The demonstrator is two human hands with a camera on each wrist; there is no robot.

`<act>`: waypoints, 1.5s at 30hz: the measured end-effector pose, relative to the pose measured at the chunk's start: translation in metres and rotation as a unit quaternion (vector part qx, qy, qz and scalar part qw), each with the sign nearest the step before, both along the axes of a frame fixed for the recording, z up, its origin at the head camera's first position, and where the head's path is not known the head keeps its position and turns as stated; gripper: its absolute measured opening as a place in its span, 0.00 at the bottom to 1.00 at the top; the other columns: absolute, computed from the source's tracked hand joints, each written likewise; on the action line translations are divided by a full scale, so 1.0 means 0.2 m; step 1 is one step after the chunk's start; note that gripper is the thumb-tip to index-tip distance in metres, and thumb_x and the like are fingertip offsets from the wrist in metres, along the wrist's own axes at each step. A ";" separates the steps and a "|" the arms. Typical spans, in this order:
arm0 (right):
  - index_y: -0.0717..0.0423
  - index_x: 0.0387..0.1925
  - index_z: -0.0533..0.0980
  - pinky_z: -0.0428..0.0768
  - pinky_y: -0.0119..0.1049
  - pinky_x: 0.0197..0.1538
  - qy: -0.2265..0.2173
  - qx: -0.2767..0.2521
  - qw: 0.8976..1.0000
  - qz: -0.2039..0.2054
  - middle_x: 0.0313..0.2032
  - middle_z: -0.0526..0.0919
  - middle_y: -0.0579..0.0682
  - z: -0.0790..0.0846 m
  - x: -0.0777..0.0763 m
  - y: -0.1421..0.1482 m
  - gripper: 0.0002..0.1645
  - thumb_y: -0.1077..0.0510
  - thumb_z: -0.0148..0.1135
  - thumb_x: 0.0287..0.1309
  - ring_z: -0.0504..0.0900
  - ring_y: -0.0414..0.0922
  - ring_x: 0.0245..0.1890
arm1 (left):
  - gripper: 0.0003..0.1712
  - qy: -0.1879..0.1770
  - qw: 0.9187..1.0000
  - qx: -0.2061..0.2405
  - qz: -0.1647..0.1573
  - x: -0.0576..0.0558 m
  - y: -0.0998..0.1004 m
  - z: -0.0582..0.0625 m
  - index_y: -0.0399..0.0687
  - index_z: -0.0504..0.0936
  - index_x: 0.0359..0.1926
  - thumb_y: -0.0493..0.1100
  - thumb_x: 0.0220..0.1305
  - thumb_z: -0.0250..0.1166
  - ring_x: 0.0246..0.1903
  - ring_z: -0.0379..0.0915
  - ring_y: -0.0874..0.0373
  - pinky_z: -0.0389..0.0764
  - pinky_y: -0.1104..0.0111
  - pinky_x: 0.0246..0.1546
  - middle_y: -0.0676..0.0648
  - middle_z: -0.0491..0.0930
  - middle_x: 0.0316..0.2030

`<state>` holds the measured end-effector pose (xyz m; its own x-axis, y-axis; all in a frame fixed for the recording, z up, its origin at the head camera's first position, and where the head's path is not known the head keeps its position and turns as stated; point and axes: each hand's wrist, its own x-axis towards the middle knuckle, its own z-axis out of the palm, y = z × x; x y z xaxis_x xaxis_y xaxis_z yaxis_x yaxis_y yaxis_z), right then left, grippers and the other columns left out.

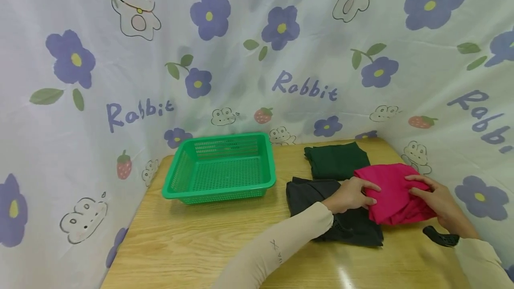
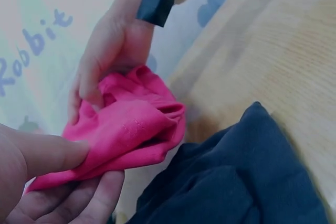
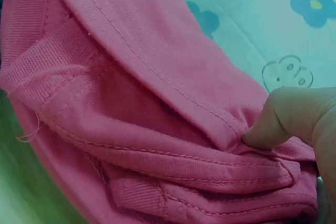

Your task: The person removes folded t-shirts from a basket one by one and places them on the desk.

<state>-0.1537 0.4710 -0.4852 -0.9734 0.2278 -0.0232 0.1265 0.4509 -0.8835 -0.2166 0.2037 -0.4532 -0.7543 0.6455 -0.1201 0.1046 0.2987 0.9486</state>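
A folded bright pink garment (image 1: 391,191) is held between both hands at the right side of the table. My left hand (image 1: 350,194) pinches its left edge, thumb above and fingers beneath, as the left wrist view shows. At the opposite edge my right hand (image 1: 435,197) grips the cloth, its thumb pressing the stitched layers (image 3: 210,166) in the right wrist view. Under my left forearm lies a folded black garment (image 1: 361,226), partly covered by the arm and the pink cloth. Behind it rests a folded dark green garment (image 1: 337,160).
A green plastic basket (image 1: 225,195) with slotted sides stands at the back left of the wooden table (image 1: 192,244). Printed fabric (image 1: 241,66) with rabbits and flowers hangs behind the table and along both sides.
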 end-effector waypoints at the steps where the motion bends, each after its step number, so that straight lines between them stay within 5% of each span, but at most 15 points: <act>1: 0.35 0.67 0.76 0.76 0.27 0.40 -0.001 0.000 1.000 -0.001 0.71 0.55 0.62 -0.01 0.00 0.01 0.24 0.46 0.64 0.72 0.66 0.31 0.47 | 0.20 -0.001 1.000 -0.001 -0.002 0.00 0.01 0.00 0.50 0.88 0.55 0.30 0.64 0.71 0.26 0.85 0.61 0.87 0.67 0.34 0.54 0.81 0.34; 8: 0.35 0.65 0.78 0.76 0.28 0.38 0.006 -0.001 1.000 -0.004 0.67 0.59 0.58 -0.05 0.01 0.04 0.22 0.48 0.64 0.73 0.67 0.32 0.44 | 0.19 -0.001 1.000 -0.009 0.000 0.01 0.06 -0.03 0.49 0.89 0.55 0.30 0.65 0.71 0.26 0.85 0.60 0.87 0.67 0.33 0.53 0.81 0.37; 17: 0.41 0.66 0.77 0.77 0.30 0.35 -0.001 0.000 1.000 -0.011 0.58 0.66 0.40 -0.10 0.01 0.08 0.22 0.49 0.63 0.73 0.72 0.33 0.40 | 0.20 -0.019 1.000 -0.021 0.011 0.01 0.10 -0.08 0.50 0.88 0.55 0.29 0.64 0.71 0.26 0.85 0.58 0.86 0.69 0.31 0.52 0.82 0.40; 27: 0.46 0.67 0.75 0.77 0.30 0.36 -0.002 0.019 1.000 -0.009 0.63 0.63 0.57 -0.14 0.01 0.11 0.24 0.50 0.62 0.74 0.69 0.33 0.43 | 0.22 -0.018 0.999 -0.041 -0.006 0.00 0.14 -0.12 0.50 0.86 0.60 0.32 0.67 0.70 0.26 0.86 0.57 0.85 0.71 0.31 0.51 0.83 0.38; 38: 0.46 0.67 0.75 0.77 0.33 0.34 -0.008 0.019 1.000 -0.017 0.64 0.62 0.59 -0.18 0.02 0.13 0.24 0.51 0.62 0.73 0.69 0.37 0.41 | 0.25 -0.011 0.995 -0.101 -0.026 -0.02 0.17 -0.17 0.56 0.83 0.65 0.36 0.68 0.69 0.25 0.85 0.55 0.82 0.73 0.31 0.53 0.82 0.32; 45: 0.51 0.68 0.74 0.77 0.33 0.34 -0.011 0.028 0.999 -0.016 0.66 0.62 0.62 -0.19 0.02 0.14 0.25 0.52 0.62 0.73 0.68 0.38 0.43 | 0.25 -0.019 0.993 -0.115 -0.031 -0.04 0.18 -0.18 0.55 0.83 0.65 0.37 0.69 0.69 0.26 0.84 0.56 0.81 0.73 0.32 0.53 0.85 0.37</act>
<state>-0.1499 0.5000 -0.5236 -0.9648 0.2611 -0.0306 0.1610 0.4947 -0.8540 -0.2242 0.2388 -0.4889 -0.7056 0.6431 -0.2974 0.0943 0.5012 0.8602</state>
